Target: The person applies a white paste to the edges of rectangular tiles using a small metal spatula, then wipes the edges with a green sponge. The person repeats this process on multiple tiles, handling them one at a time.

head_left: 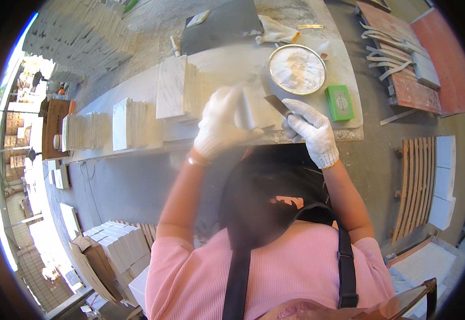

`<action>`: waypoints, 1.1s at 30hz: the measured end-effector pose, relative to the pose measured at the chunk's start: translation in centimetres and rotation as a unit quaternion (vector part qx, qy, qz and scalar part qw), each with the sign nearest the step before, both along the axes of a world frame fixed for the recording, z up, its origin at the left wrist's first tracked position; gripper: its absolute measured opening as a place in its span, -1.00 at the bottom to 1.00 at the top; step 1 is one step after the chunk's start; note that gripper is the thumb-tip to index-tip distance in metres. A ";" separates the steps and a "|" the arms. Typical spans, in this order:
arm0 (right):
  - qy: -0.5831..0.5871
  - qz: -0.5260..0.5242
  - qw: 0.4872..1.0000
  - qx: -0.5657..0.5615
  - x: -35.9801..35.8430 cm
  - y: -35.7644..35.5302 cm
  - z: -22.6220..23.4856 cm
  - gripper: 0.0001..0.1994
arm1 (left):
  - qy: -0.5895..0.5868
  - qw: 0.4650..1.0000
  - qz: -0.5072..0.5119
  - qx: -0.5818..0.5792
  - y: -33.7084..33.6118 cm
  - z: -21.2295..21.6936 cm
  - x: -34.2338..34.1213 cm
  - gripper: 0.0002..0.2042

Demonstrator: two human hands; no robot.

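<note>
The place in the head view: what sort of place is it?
Probably a stone or tile workshop. Stacks of white tiles stand on a long dusty workbench, and more lie in boxes on the floor. The gloved left hand holds a tile, and the right hand holds a scraper beside a round pan of white paste.

A long pale surface (pixel 136 93) runs across the upper middle, set on a grey concrete floor (pixel 136 186). Strong daylight floods in from the left edge (pixel 8 160), where the space opens outward. White slabs (pixel 77 32) stand stacked at upper left, and more white blocks (pixel 117 240) sit beside a cardboard box (pixel 91 261) at lower left. On the right lie a red board (pixel 446 58) and a slatted wooden pallet (pixel 416 181) with white tiles (pixel 443 181) next to it
</note>
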State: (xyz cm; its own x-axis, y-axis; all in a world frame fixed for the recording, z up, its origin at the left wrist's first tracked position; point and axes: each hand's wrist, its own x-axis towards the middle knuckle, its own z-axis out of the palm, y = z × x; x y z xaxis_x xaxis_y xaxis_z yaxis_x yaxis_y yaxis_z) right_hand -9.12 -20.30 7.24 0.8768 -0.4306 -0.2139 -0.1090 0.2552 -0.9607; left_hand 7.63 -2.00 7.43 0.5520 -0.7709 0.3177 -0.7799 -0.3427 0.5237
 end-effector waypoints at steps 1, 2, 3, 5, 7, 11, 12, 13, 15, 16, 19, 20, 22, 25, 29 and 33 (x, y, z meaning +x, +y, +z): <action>-0.008 0.023 0.999 -0.027 0.6 0.2 0.6 -0.63 | 0.019 1.000 0.001 -0.013 0.2 0.0 0.0 -0.08; -0.015 0.045 0.997 -0.054 1.4 0.3 1.1 -0.64 | 0.043 0.998 0.007 -0.037 0.4 0.0 -0.2 -0.09; -0.022 0.063 0.994 -0.088 2.1 0.5 1.5 -0.65 | 0.070 0.996 0.013 -0.057 0.4 0.0 -0.4 -0.10; -0.055 0.102 0.981 -0.153 3.6 0.9 2.1 -0.66 | 0.132 0.989 0.038 -0.047 0.7 0.1 -0.8 -0.12; -0.092 0.125 0.965 -0.210 5.2 1.4 2.3 -0.68 | 0.196 0.977 0.082 0.012 1.0 0.5 -0.9 -0.15; -0.124 0.157 0.934 -0.297 7.5 1.7 2.9 -0.68 | 0.251 0.959 0.086 0.100 1.0 1.0 -0.5 -0.14; -0.126 0.164 0.927 -0.313 7.6 1.7 3.2 -0.68 | 0.250 0.959 0.079 0.105 1.0 1.0 -0.3 -0.14; -0.120 0.169 0.927 -0.312 7.5 1.8 3.3 -0.68 | 0.250 0.959 0.072 0.111 1.1 0.8 -0.3 -0.13; -0.113 0.171 0.934 -0.293 6.9 2.0 3.6 -0.67 | 0.194 0.979 0.062 0.027 1.0 0.2 -0.4 -0.11; -0.096 0.169 0.939 -0.284 6.3 2.2 3.7 -0.68 | 0.179 0.982 0.066 0.009 1.1 -0.2 -0.5 -0.10; -0.064 0.158 0.947 -0.272 4.7 2.8 3.7 -0.68 | 0.219 0.972 0.075 -0.036 1.5 -1.0 -0.8 -0.05; -0.063 0.159 0.947 -0.273 4.4 2.8 3.7 -0.68 | 0.255 0.963 0.068 -0.048 1.6 -1.2 -0.8 -0.04; -0.050 0.164 0.950 -0.261 3.9 2.9 3.7 -0.67 | 0.288 0.954 0.054 -0.062 1.8 -1.3 -0.5 -0.03; -0.047 0.175 0.958 -0.224 3.7 3.0 4.1 -0.67 | 0.315 0.945 0.041 -0.080 2.0 -1.2 -0.6 -0.02; -0.042 0.172 0.948 -0.263 5.9 2.3 4.3 -0.68 | 0.233 0.970 0.062 -0.024 1.7 -0.9 -0.4 -0.05; -0.098 0.158 0.947 -0.262 7.2 2.7 3.9 -0.70 | 0.207 0.976 0.061 -0.023 1.8 -1.0 -0.2 -0.05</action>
State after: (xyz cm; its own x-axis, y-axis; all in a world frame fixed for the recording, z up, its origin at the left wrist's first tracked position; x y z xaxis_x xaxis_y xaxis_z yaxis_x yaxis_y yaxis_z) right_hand -1.87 -17.60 11.13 0.9802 -0.1425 0.1376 0.0940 -0.2771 -0.9562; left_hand 7.39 -0.21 6.38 0.7272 -0.6816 0.0811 -0.4530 -0.3878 0.8027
